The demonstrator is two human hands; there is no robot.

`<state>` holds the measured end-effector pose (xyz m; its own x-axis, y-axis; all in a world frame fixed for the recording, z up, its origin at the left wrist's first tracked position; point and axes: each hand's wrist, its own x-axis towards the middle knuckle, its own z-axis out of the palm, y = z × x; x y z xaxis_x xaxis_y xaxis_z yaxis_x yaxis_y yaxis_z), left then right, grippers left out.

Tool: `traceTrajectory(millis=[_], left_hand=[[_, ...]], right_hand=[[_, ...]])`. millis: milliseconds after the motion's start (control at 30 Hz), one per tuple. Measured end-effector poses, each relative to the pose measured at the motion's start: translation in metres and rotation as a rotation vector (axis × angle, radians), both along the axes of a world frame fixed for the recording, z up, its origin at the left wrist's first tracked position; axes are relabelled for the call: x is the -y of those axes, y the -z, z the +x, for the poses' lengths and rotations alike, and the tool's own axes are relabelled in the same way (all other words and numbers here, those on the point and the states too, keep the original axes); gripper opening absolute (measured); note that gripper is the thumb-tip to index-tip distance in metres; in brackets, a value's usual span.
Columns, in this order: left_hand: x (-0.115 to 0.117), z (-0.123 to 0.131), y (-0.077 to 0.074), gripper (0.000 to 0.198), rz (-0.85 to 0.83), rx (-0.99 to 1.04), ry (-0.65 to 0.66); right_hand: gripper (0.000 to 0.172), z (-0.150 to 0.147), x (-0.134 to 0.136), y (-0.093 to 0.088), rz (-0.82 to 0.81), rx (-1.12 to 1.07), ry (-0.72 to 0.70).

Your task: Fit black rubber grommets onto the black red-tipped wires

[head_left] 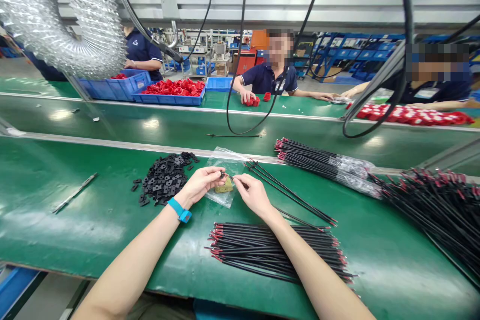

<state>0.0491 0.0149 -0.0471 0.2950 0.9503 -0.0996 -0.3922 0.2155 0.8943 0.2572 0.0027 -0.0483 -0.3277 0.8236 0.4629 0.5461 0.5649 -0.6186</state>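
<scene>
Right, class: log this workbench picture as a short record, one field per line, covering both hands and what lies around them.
left hand: pinches a small part; teal wristband
right hand: holds the end of a thin black wire
under hands: clear plastic bag
left of hands: pile of small black plastic pieces
near edge: bundle of black wires with red tips
surface: green bench top
</scene>
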Motion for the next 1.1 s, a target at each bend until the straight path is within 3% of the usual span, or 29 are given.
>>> traceTrajectory(millis=[300,500,733,967,1100], left_hand=[[-0.001,0.0,0.002,0.042,0.054,-0.106,-0.04],[0.003,0.002,0.002,0.035,0.309,-0.439,0.038],[0.01,0.013,0.005,0.038,0.252,-0.385,-0.053],[0.018,0.016,-0.005,0.02,0.721,-0.642,-0.041],[0.019,0.019,-0.003,0.019,0.671,-0.615,-0.067]], right_hand=[[0.027,0.003,0.001,-0.004,0.112,0.19,0.026],[0.026,0.002,0.002,-0.005,0.018,0.178,-0.034],[0.026,0.002,-0.001,-0.008,-0.142,0.049,-0.102],[0.029,0.002,-0.001,-0.005,-0.269,0.048,-0.124],[0.028,-0.001,0.002,-0.002,-0.159,0.052,-0.102]])
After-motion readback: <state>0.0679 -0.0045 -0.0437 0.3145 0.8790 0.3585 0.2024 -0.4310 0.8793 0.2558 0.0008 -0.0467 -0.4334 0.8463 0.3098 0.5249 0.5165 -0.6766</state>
